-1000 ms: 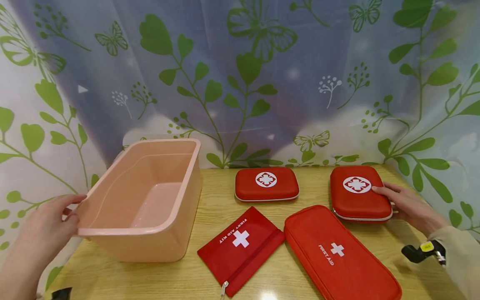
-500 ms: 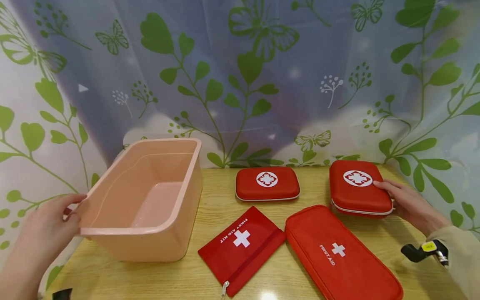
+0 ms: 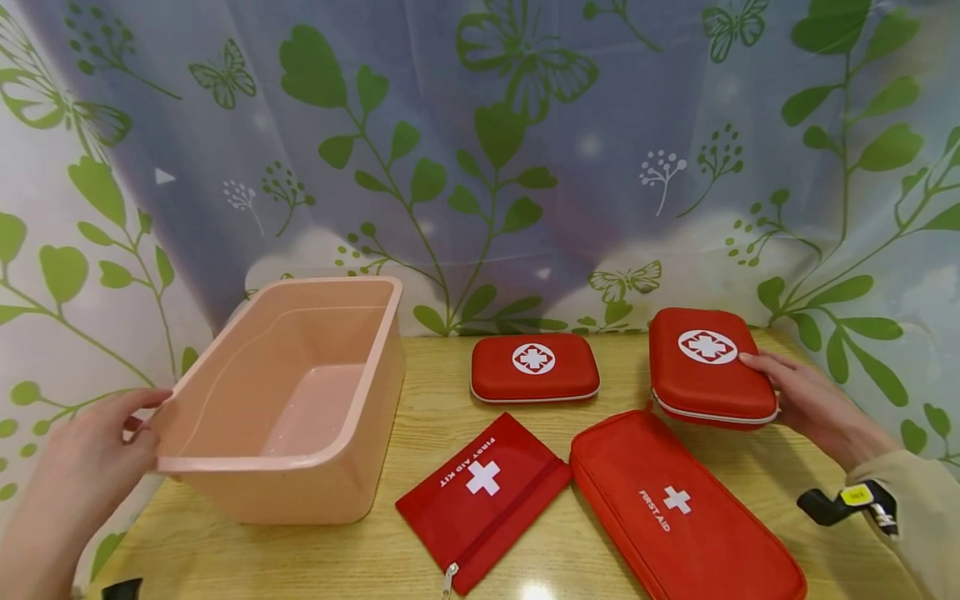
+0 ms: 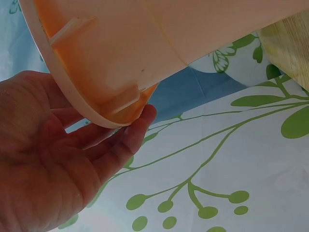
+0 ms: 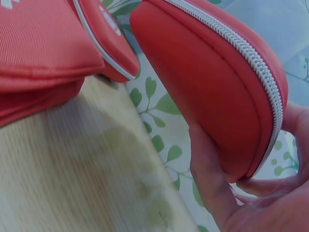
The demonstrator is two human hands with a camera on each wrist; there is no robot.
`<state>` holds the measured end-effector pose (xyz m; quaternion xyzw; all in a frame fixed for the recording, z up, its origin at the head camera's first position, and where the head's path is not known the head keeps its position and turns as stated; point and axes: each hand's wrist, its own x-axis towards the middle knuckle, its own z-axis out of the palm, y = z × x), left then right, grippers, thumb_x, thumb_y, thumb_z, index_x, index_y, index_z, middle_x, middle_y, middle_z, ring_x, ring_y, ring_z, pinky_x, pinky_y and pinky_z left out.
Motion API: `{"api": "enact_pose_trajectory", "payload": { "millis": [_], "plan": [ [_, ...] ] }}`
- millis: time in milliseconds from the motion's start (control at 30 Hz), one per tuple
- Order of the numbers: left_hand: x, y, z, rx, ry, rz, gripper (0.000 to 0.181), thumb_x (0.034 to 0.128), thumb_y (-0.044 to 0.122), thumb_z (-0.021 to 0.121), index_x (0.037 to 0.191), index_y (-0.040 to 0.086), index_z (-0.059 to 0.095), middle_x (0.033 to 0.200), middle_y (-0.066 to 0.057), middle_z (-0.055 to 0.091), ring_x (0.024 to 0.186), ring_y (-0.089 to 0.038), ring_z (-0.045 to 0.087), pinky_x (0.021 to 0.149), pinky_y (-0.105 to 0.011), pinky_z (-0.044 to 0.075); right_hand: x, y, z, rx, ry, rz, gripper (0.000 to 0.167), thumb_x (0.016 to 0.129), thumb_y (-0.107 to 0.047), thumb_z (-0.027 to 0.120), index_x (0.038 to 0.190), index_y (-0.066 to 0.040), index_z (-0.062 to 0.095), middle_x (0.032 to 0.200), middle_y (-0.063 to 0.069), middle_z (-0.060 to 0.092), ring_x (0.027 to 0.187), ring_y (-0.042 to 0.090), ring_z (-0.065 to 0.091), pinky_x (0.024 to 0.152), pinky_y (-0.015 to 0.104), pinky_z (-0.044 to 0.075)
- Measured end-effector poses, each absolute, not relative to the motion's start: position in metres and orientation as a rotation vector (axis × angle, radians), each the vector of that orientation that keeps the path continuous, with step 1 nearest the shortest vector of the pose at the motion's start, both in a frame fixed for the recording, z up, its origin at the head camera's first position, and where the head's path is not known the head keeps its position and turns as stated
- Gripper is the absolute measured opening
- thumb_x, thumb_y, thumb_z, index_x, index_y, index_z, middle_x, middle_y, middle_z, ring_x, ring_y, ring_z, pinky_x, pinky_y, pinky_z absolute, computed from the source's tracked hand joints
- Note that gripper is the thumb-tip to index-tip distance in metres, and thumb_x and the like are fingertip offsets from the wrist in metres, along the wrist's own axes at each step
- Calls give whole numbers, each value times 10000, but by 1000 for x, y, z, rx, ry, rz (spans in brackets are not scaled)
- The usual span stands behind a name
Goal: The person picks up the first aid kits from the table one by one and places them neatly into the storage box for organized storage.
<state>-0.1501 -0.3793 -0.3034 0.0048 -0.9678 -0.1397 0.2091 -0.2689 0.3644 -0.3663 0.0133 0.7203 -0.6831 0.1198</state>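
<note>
At the right, my right hand [image 3: 817, 410] holds a squarish red hard-shell first aid case [image 3: 697, 387] with a white cross badge, thumb on top and fingers beneath. The right wrist view has its white zipper [image 5: 256, 60] and the red case side [image 5: 193, 87], raised off the table. My left hand [image 3: 93, 454] pinches the near left corner of a peach plastic basin [image 3: 381, 442]. Seen from the left wrist, the fingers [image 4: 128, 140] curl under the basin's rim [image 4: 72, 99]. Inside, the basin has only its bare floor.
A smaller red hard case [image 3: 534, 379] lies at the back middle. In front are a flat red zip pouch [image 3: 465, 508] and a long red first aid bag [image 3: 682, 533], touching at a corner. All rest on the wooden table [image 3: 300, 562]; a leaf-printed curtain [image 3: 525, 208] hangs behind.
The squarish first aid case has risen off the table in my right hand and shifted slightly left. My left hand stays on the basin's rim.
</note>
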Motion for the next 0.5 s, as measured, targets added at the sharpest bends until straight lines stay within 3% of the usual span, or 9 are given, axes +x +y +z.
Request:
{"api": "enact_pose_trajectory", "payload": {
  "millis": [367,500],
  "plan": [
    [-150,-377,-303,12,-2690,-369,383,814,-29,533,1187,-82,604,1041,-328,605,760,-431,594,490,-328,338,-265,354,-353,106,1996,-2123,584,996,-368,555,1451,-120,285,978,-76,671,805,149,683,723,314,563],
    [-149,-376,-303,19,-2686,-371,391,816,-30,524,1195,-85,599,1033,-329,603,738,-411,587,470,-323,324,-266,350,-347,106,1971,-2147,702,997,-364,554,1520,-83,179,974,-76,668,796,151,682,712,314,562]
  ]
}}
